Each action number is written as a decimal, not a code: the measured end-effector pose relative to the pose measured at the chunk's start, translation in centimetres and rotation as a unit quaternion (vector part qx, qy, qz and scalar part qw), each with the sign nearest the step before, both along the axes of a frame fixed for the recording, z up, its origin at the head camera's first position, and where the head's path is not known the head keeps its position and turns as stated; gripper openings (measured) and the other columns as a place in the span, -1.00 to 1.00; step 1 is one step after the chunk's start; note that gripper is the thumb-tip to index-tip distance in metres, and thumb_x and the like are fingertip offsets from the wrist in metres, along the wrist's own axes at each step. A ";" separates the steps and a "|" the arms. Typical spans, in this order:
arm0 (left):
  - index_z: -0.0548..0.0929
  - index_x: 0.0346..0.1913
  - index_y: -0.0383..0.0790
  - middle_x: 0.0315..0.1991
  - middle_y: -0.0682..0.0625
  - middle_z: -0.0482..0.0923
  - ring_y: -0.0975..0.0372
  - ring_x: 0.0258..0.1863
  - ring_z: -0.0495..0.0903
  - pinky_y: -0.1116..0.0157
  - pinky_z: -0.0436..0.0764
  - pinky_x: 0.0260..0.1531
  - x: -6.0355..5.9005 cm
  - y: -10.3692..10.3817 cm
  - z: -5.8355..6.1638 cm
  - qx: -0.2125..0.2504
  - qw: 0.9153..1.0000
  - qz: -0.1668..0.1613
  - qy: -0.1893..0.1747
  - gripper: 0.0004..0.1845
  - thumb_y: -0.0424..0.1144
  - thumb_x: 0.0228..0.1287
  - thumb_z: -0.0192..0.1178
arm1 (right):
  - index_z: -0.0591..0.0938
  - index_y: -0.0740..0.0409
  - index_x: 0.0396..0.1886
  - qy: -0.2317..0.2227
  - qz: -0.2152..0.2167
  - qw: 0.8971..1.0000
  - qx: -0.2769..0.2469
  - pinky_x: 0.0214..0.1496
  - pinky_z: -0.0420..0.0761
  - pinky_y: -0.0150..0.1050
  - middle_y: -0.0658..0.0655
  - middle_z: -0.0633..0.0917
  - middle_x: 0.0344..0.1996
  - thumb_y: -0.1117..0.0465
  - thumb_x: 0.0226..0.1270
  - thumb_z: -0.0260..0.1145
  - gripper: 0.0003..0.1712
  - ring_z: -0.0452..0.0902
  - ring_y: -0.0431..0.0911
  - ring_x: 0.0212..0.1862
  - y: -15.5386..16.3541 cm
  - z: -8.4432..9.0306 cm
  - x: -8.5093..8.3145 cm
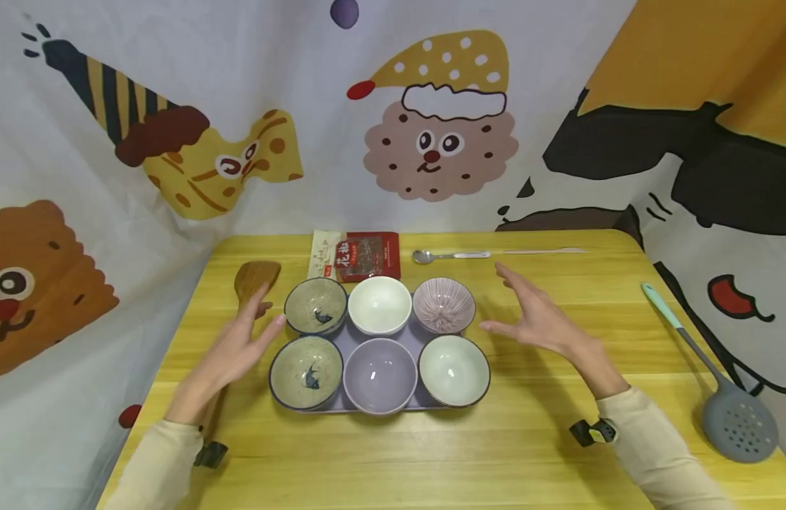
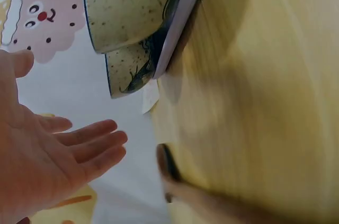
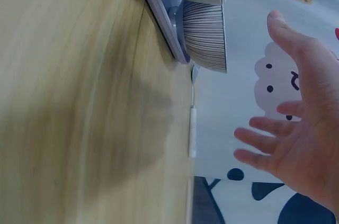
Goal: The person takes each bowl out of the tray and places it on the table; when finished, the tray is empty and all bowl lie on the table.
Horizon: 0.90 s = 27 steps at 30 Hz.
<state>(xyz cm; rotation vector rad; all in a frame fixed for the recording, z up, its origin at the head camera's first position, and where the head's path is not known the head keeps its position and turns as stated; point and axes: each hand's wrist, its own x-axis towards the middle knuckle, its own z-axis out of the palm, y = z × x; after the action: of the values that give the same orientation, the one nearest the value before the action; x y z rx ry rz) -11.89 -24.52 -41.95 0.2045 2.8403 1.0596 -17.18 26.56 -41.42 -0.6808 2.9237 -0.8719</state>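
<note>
Fingers (image 2: pixel 100 149) spread and empty on left hand (image 1: pixel 234 348) and right hand (image 1: pixel 544 320); a careless inward sweep could clash crowded bowls (image 1: pixel 380 375).

Yellow wood-grain tabletop (image 1: pixel 431 460), wooden spatula (image 1: pixel 255 278) lying at 10 o'clock, red-and-cream packet (image 1: pixel 367 256) at 11, pale-handled spoon (image 1: pixel 463 255) at 12, slim pink utensil (image 1: pixel 542 251) at 1, grey slotted turner (image 1: pixel 740 425) at 3, cartoon-printed cloth (image 1: pixel 332 202) hanging beyond at 12.

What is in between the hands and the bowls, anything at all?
Nothing visible: there is open air from the left hand to the speckled bowls, and from the right hand to the striped bowl. The wooden spatula lies lower, on the table, not in between.
</note>
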 end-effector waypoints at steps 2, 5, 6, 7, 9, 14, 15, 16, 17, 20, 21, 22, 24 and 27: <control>-0.22 0.66 -0.08 0.45 -0.46 0.24 -0.35 0.39 0.31 -0.34 0.30 0.30 -0.1 0.0 -0.3 0.026 1.000 0.001 -0.010 -0.16 0.14 0.59 -0.08 | -0.02 0.12 0.65 0.001 0.007 1.000 -0.022 0.31 0.40 0.38 0.40 0.28 0.50 -0.13 0.09 0.59 0.33 0.35 0.36 0.40 -0.1 -0.4 -0.1; -0.14 0.64 -0.26 0.41 -0.48 0.30 -0.34 0.33 0.41 -0.25 0.41 0.28 -0.2 0.1 -1.0 0.058 0.998 -0.001 -0.022 -0.18 0.10 0.60 -0.08 | 0.02 0.13 0.64 -0.005 0.016 0.998 -0.055 0.33 0.42 0.32 0.39 0.30 0.49 -0.04 0.07 0.62 0.30 0.38 0.35 0.39 -0.2 -1.0 -0.3; -0.12 0.63 -0.30 0.40 -0.48 0.32 -0.32 0.31 0.43 -0.22 0.44 0.27 -0.2 0.1 -1.3 0.067 0.997 -0.002 -0.025 -0.18 0.08 0.60 -0.07 | 0.03 0.13 0.64 -0.009 0.019 0.997 -0.068 0.34 0.42 0.30 0.38 0.30 0.49 -0.02 0.06 0.63 0.30 0.39 0.35 0.38 -0.2 -1.3 -0.4; -0.10 0.62 -0.34 0.39 -0.48 0.34 -0.31 0.30 0.46 -0.19 0.47 0.26 -0.2 0.1 -1.5 0.076 0.997 -0.002 -0.030 -0.19 0.06 0.61 -0.06 | 0.04 0.15 0.63 -0.014 0.025 0.996 -0.082 0.34 0.42 0.29 0.39 0.29 0.49 0.01 0.06 0.64 0.29 0.38 0.36 0.38 -0.3 -1.5 -0.6; -0.06 0.60 -0.40 0.35 -0.50 0.37 -0.30 0.26 0.50 -0.16 0.52 0.21 -0.2 0.2 -2.0 0.090 0.995 -0.003 -0.036 -0.21 0.02 0.60 -0.03 | 0.06 0.16 0.63 -0.026 0.035 0.993 -0.111 0.34 0.43 0.28 0.39 0.29 0.50 0.08 0.05 0.65 0.28 0.38 0.38 0.38 -0.3 -2.1 -0.9; -0.04 0.57 -0.46 0.34 -0.56 0.35 -0.31 0.28 0.47 -0.12 0.55 0.20 -0.3 0.6 -3.0 0.142 0.987 -0.007 -0.072 -0.22 -0.12 0.57 0.05 | 0.07 0.21 0.61 -0.073 0.068 0.976 -0.195 0.35 0.40 0.29 0.45 0.23 0.50 0.27 0.02 0.65 0.26 0.32 0.44 0.39 -0.7 -3.9 -1.8; -0.04 0.57 -0.47 0.34 -0.56 0.34 -0.31 0.29 0.46 -0.11 0.55 0.21 -0.3 0.7 -3.1 0.153 0.985 -0.009 -0.077 -0.23 -0.14 0.57 0.06 | 0.06 0.23 0.61 -0.086 0.075 0.971 -0.208 0.36 0.39 0.30 0.46 0.22 0.51 0.30 0.01 0.65 0.26 0.31 0.45 0.40 -0.8 -4.2 -2.1; -0.04 0.58 -0.46 0.34 -0.57 0.34 -0.31 0.30 0.46 -0.11 0.54 0.22 -0.3 0.8 -3.3 0.165 0.983 -0.011 -0.082 -0.23 -0.16 0.56 0.07 | 0.06 0.24 0.61 -0.100 0.082 0.967 -0.221 0.37 0.38 0.30 0.47 0.20 0.51 0.32 0.00 0.64 0.26 0.30 0.46 0.40 -0.9 -4.5 -2.3; -0.03 0.58 -0.46 0.33 -0.57 0.34 -0.30 0.30 0.45 -0.10 0.54 0.23 -0.3 0.8 -3.4 0.173 0.981 -0.012 -0.084 -0.23 -0.18 0.55 0.08 | 0.06 0.23 0.61 -0.113 0.087 0.963 -0.230 0.37 0.38 0.29 0.47 0.18 0.52 0.33 -0.01 0.64 0.27 0.29 0.45 0.41 -1.1 -4.8 -2.5; -0.03 0.58 -0.45 0.31 -0.55 0.39 -0.27 0.28 0.48 -0.02 0.56 0.21 -0.4 0.9 -3.8 0.190 0.978 -0.016 -0.084 -0.22 -0.23 0.53 0.11 | 0.05 0.25 0.61 -0.144 0.100 0.954 -0.243 0.38 0.37 0.29 0.45 0.15 0.54 0.34 -0.02 0.65 0.29 0.31 0.45 0.40 -1.3 -5.4 -3.1; -0.04 0.58 -0.44 0.30 -0.54 0.40 -0.26 0.28 0.50 0.01 0.57 0.20 -0.5 0.9 -3.9 0.192 0.978 -0.016 -0.084 -0.22 -0.22 0.52 0.12 | 0.04 0.26 0.61 -0.151 0.104 0.952 -0.244 0.39 0.37 0.28 0.44 0.14 0.55 0.34 -0.02 0.65 0.29 0.32 0.45 0.40 -1.4 -5.6 -3.3; -0.04 0.59 -0.43 0.30 -0.53 0.41 -0.25 0.27 0.50 0.03 0.56 0.20 -0.5 0.9 -4.0 0.194 0.977 -0.015 -0.084 -0.21 -0.22 0.52 0.12 | 0.04 0.25 0.61 -0.160 0.105 0.951 -0.244 0.39 0.37 0.27 0.42 0.13 0.56 0.33 -0.02 0.65 0.30 0.33 0.43 0.39 -1.5 -5.7 -3.5; -0.06 0.59 -0.40 0.30 -0.52 0.41 -0.24 0.28 0.49 0.02 0.55 0.21 -0.6 0.8 -4.2 0.197 0.977 -0.015 -0.086 -0.20 -0.21 0.52 0.12 | 0.04 0.24 0.62 -0.177 0.106 0.948 -0.243 0.39 0.40 0.23 0.36 0.13 0.57 0.32 -0.03 0.66 0.31 0.36 0.40 0.38 -1.6 -5.9 -3.9; -0.08 0.61 -0.36 0.34 -0.53 0.36 -0.27 0.31 0.45 -0.05 0.50 0.26 -0.6 0.6 -4.5 0.206 0.974 -0.011 -0.095 -0.19 -0.20 0.52 0.12 | 0.04 0.19 0.63 -0.199 0.112 0.944 -0.240 0.37 0.46 0.13 0.30 0.16 0.57 0.29 -0.03 0.66 0.32 0.41 0.34 0.36 -1.8 -6.1 -4.5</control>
<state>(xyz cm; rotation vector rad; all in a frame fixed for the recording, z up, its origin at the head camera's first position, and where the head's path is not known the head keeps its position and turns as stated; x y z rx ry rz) -12.49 -23.92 -46.50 0.1554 2.4178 1.5604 -21.64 24.75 -47.47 -0.7265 2.2404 -1.5037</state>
